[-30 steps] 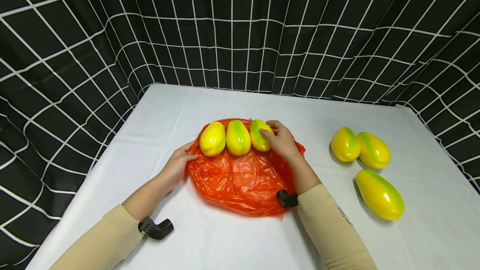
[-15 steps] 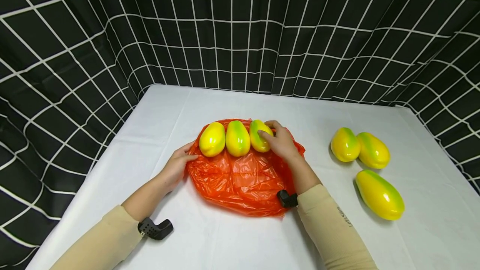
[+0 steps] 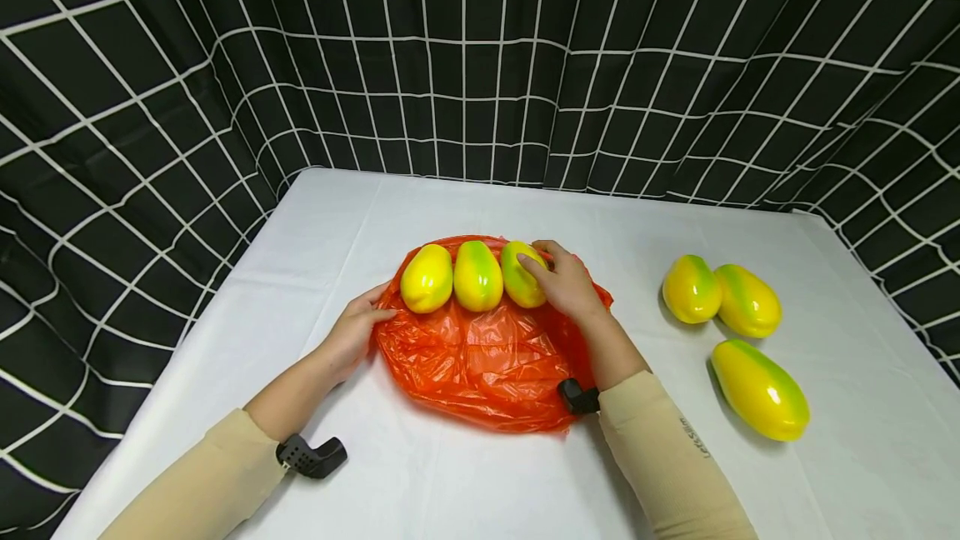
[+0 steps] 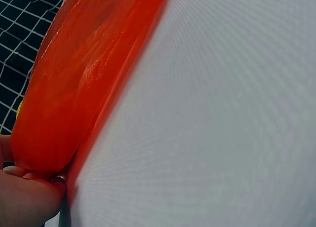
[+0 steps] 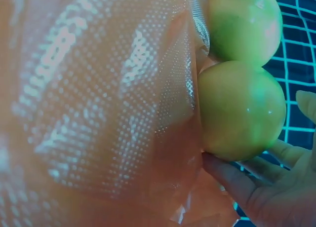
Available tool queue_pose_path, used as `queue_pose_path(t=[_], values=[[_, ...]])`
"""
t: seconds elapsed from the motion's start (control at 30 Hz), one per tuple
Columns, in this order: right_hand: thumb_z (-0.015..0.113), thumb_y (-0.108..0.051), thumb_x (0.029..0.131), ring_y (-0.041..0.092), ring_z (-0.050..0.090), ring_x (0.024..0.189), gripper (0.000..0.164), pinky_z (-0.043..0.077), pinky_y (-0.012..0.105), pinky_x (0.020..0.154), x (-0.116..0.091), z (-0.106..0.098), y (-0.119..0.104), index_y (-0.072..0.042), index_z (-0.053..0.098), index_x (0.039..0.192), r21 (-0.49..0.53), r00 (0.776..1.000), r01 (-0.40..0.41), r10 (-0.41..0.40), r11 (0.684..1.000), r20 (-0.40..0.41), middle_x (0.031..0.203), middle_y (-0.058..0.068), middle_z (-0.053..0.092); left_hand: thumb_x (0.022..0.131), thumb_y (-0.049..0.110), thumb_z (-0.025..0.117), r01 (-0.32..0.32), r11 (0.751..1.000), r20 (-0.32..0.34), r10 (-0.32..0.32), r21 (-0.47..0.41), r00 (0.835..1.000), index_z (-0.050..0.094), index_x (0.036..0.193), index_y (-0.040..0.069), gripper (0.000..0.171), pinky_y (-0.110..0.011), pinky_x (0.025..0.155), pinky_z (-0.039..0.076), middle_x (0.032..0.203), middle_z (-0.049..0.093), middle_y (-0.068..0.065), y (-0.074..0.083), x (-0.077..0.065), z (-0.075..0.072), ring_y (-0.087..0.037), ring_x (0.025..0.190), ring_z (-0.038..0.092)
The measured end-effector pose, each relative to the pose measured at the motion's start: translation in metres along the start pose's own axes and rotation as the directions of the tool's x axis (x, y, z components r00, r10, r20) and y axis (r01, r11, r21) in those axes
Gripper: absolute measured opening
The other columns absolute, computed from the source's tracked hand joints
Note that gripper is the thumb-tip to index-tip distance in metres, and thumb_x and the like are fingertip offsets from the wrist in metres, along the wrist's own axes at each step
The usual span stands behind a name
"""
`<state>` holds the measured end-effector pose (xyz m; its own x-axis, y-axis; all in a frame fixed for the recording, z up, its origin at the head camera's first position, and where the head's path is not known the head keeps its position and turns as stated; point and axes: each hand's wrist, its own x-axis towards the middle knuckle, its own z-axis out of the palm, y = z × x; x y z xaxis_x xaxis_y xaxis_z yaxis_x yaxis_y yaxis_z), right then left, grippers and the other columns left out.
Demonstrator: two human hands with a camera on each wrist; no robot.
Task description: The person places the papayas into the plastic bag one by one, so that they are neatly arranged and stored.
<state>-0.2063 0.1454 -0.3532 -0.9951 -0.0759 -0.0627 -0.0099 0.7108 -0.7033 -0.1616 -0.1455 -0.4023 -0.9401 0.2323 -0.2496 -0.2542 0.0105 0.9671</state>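
A red plastic bag (image 3: 480,369) lies spread on the white table, with three glossy yellow-green papayas (image 3: 426,279) in a row along its far side. My left hand (image 3: 352,336) pinches the bag's left edge between thumb and fingers; the gathered film shows in the left wrist view. At the row's right end, my right hand (image 3: 567,283) touches the rightmost papaya (image 3: 522,282). Its fingers (image 5: 232,177) lie nearly straight against that fruit's side, and the thumb stands apart from it in the right wrist view.
On the right of the table (image 3: 420,482), a papaya (image 3: 692,290) lies against another papaya (image 3: 748,301). One more papaya (image 3: 761,390) lies nearer the front. A black curtain with white grid lines (image 3: 465,65) surrounds the table's back and sides.
The papayas and the bag's right edge have shifted very slightly to the right along with my right hand and forearm. The left hand keeps its place on the bag.
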Motion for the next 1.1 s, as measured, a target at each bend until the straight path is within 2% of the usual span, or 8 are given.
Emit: queue_pose_path(t=[0.1, 0.23, 0.33, 0.47, 0.67, 0.8, 0.9, 1.1], values=[[0.049, -0.041, 0.093, 0.035, 0.045, 0.123, 0.053, 0.038, 0.049, 0.106, -0.002, -0.002, -0.001, -0.007, 0.045, 0.133, 0.006, 1.000, -0.007, 0.006, 1.000, 0.015, 0.133, 0.019, 0.050, 0.093, 0.002, 0.036, -0.002, 1.000, 0.001, 0.002, 0.002, 1.000, 0.020, 0.148, 0.004, 0.057, -0.032, 0.112, 0.031, 0.154, 0.023, -0.011, 0.000, -0.001, -0.001, -0.024, 0.140, 0.027], [0.048, -0.042, 0.093, 0.036, 0.042, 0.127, 0.056, 0.037, 0.050, 0.107, -0.006, -0.009, -0.002, -0.006, 0.042, 0.137, 0.033, 1.000, -0.021, 0.021, 0.999, 0.016, 0.138, 0.019, 0.046, 0.093, 0.003, 0.036, -0.014, 1.000, 0.011, 0.014, 0.007, 1.000, 0.021, 0.148, 0.004, 0.057, -0.020, 0.102, 0.041, 0.153, 0.025, -0.012, 0.000, 0.000, -0.001, -0.026, 0.138, 0.030], [0.046, -0.044, 0.094, 0.036, 0.041, 0.129, 0.058, 0.036, 0.051, 0.107, -0.008, -0.015, 0.000, -0.007, 0.040, 0.139, 0.059, 0.999, -0.031, 0.031, 0.998, -0.007, 0.141, 0.019, 0.043, 0.094, 0.003, 0.036, -0.022, 1.000, 0.019, 0.022, 0.010, 1.000, 0.021, 0.148, 0.004, 0.056, -0.013, 0.095, 0.044, 0.153, 0.026, -0.013, 0.001, 0.001, -0.001, -0.027, 0.136, 0.032], [0.044, -0.046, 0.095, 0.036, 0.041, 0.130, 0.059, 0.038, 0.052, 0.106, -0.013, -0.027, 0.004, -0.007, 0.040, 0.139, 0.092, 0.999, -0.014, 0.019, 0.996, -0.048, 0.142, 0.019, 0.042, 0.094, 0.003, 0.036, -0.024, 1.000, 0.019, 0.023, 0.013, 1.000, 0.021, 0.148, 0.003, 0.056, -0.011, 0.092, 0.044, 0.152, 0.027, -0.013, 0.000, 0.000, -0.001, -0.027, 0.136, 0.033], [0.044, -0.045, 0.095, 0.036, 0.038, 0.132, 0.059, 0.037, 0.055, 0.105, -0.019, -0.050, 0.014, -0.006, 0.039, 0.139, 0.126, 0.993, 0.037, -0.022, 0.991, -0.116, 0.145, 0.016, 0.038, 0.094, 0.002, 0.036, -0.021, 1.000, 0.012, 0.021, 0.013, 1.000, 0.021, 0.147, 0.003, 0.056, -0.011, 0.093, 0.044, 0.152, 0.027, -0.013, 0.000, 0.000, -0.001, -0.026, 0.136, 0.032], [0.046, -0.044, 0.095, 0.037, 0.038, 0.131, 0.059, 0.036, 0.055, 0.106, -0.022, -0.062, 0.022, -0.005, 0.041, 0.138, 0.150, 0.984, 0.040, -0.013, 0.988, -0.177, 0.144, 0.017, 0.040, 0.094, 0.002, 0.035, -0.016, 1.000, 0.008, 0.015, 0.006, 1.000, 0.021, 0.147, 0.002, 0.056, -0.025, 0.107, 0.037, 0.153, 0.026, -0.013, 0.000, -0.001, -0.001, -0.026, 0.138, 0.030], [0.047, -0.044, 0.094, 0.037, 0.037, 0.131, 0.060, 0.037, 0.054, 0.106, -0.022, -0.071, 0.030, -0.004, 0.041, 0.138, 0.170, 0.976, 0.032, 0.006, 0.985, -0.218, 0.143, 0.018, 0.040, 0.094, 0.002, 0.036, -0.015, 1.000, 0.010, 0.015, 0.004, 1.000, 0.020, 0.147, 0.002, 0.056, -0.035, 0.113, 0.028, 0.153, 0.025, -0.014, 0.000, -0.001, -0.001, -0.026, 0.139, 0.028], [0.046, -0.043, 0.094, 0.036, 0.031, 0.135, 0.060, 0.029, 0.052, 0.111, -0.026, -0.093, 0.045, -0.003, 0.041, 0.138, 0.180, 0.947, -0.042, 0.097, 0.983, -0.306, 0.144, 0.019, 0.040, 0.094, 0.002, 0.036, -0.022, 1.000, 0.013, 0.022, 0.000, 1.000, 0.021, 0.147, 0.001, 0.055, -0.033, 0.113, 0.030, 0.152, 0.026, -0.015, 0.000, -0.001, 0.000, -0.027, 0.139, 0.029]])
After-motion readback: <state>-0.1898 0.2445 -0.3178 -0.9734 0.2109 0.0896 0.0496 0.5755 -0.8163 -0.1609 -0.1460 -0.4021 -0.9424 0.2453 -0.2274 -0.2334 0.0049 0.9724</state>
